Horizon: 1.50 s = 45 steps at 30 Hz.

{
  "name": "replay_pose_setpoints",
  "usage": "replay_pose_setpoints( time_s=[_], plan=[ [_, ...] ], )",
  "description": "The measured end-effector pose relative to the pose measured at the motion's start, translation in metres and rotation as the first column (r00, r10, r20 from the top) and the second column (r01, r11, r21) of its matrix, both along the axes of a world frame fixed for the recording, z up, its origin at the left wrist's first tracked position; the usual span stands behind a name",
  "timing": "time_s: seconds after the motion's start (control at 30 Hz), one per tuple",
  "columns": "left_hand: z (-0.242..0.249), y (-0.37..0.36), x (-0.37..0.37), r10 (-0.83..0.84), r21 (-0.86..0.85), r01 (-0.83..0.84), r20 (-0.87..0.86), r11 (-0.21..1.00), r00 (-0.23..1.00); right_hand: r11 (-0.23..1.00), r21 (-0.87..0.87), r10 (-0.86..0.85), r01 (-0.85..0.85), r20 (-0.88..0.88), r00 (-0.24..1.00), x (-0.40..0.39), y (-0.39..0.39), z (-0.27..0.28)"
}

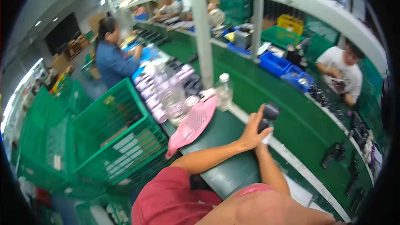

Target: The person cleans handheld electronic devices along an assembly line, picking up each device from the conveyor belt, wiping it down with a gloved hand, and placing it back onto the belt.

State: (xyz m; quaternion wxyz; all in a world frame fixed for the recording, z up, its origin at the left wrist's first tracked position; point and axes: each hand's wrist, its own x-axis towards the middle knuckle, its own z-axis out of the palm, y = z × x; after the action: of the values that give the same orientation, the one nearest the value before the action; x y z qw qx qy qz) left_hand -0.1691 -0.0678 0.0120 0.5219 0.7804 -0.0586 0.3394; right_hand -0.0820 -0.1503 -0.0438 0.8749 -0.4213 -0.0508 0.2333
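Note:
My left hand (251, 131) reaches out over the bench edge, its fingers bent around a black device with a rounded head (271, 111). A second dark rounded part shows between the thumb and fingers. My right hand (265, 140) is just below and behind the left one, beside a small white patch; its fingers are mostly hidden. Nearer the bench's left side lies a pink perforated item (195, 121). A clear bottle with a white cap (224, 92) stands behind it, and a large clear jar (174, 103) is to its left.
Lilac cylindrical parts (151, 96) crowd the bench's far end. Green crates (116, 141) stand at left. A grey post (201, 33) rises beyond the bottle. Along the green conveyor (300, 129), black parts (333, 155) and blue bins (274, 63) lie opposite. Co-workers sit at left and right.

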Motion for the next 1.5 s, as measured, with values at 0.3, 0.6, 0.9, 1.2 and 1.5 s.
replay_pose_setpoints(
  time_s=[0.3,0.6,0.9,1.2,1.5],
  plan=[
    [-0.011,0.017,0.009,-0.388,-0.574,0.381,0.117,0.725,0.914,0.962,0.199,0.241,-0.189,-0.288,0.927,0.005,0.0,0.01],
    [-0.03,-0.008,0.003,-0.12,0.372,0.051,0.163,0.927,0.979,0.964,0.171,0.229,-0.206,-0.126,0.965,-0.004,-0.004,-0.008],
    [0.0,-0.009,0.036,-0.135,-0.186,0.166,0.168,0.968,0.977,0.987,-0.159,0.005,0.003,0.052,0.999,-0.011,0.0,-0.011],
    [-0.003,0.062,0.192,0.508,0.526,-0.328,-0.244,0.785,0.826,0.663,0.708,0.449,-0.242,-0.118,0.886,0.037,-0.082,-0.012],
    [-0.016,0.039,0.196,0.737,0.812,-0.417,-0.024,0.408,0.676,0.734,0.679,0.293,0.018,-0.341,0.893,0.06,-0.083,0.002]
  ],
)
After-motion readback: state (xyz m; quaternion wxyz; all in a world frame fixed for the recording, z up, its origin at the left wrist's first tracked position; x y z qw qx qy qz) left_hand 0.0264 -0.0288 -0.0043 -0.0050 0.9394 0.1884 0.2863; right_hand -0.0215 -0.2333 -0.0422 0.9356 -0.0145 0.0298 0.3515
